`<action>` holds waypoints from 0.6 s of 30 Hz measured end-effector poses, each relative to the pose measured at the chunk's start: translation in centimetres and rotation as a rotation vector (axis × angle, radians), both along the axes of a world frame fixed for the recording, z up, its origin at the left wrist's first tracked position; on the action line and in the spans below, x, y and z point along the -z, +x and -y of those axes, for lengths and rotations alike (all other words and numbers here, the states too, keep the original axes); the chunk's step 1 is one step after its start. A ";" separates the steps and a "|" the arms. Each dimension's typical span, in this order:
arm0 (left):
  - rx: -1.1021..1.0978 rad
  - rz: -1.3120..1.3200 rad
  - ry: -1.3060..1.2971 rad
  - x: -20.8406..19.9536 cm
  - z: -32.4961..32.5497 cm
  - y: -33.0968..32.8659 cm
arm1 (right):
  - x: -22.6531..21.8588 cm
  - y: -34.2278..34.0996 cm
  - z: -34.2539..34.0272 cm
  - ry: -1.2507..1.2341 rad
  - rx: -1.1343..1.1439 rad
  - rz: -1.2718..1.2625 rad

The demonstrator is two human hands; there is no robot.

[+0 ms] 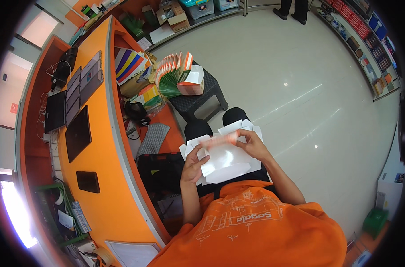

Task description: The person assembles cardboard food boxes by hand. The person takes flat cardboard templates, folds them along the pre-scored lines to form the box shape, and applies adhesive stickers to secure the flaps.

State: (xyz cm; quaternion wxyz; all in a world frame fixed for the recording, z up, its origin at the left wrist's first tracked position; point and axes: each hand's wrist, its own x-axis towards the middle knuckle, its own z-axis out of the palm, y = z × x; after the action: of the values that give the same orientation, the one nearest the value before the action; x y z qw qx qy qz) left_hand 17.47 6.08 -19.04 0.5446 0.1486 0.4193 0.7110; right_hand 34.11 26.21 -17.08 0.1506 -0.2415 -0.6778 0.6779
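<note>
Both hands are on the card here, well apart from each other: the left hand pinches the left edge, thumb on top, and the right hand grips the far right end between thumb and fingers. Between them is a white folding carton, opened out over the lap, glossy face up, small flaps sticking out around it. Its orange-pink band, smeared by motion, stretches from hand to hand; that long axis runs left to right across the body, the right end slightly higher in view and pointing away from the person.

Over to the containers! Past the knees, a dark plastic stool bears a curved fan of green-and-orange cartons, standing on edge, with a white-topped stack just beside it. On the far shelf, an open cardboard box holds wrapped items too small to identify, next to a blue-lidded storage tub. Lower left, a green basket holds a tape roll.
</note>
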 end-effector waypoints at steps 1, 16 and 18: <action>-0.007 0.003 0.019 0.3 -0.3 -0.2 | 0.3 0.1 -0.1 0.020 -0.052 -0.052; -0.150 -0.238 -0.178 0.9 -1.0 -0.3 | 0.0 0.3 1.2 0.252 -0.015 -0.007; -0.188 -0.442 -0.135 0.2 -0.1 -0.1 | 1.0 -0.2 1.6 0.301 0.043 -0.088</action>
State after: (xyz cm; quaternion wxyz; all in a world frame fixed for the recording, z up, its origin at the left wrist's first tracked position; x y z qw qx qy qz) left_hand 17.34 6.15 -19.22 0.3797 0.2242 0.5867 0.6792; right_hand 33.89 24.65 -18.09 0.2292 -0.2007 -0.7592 0.5752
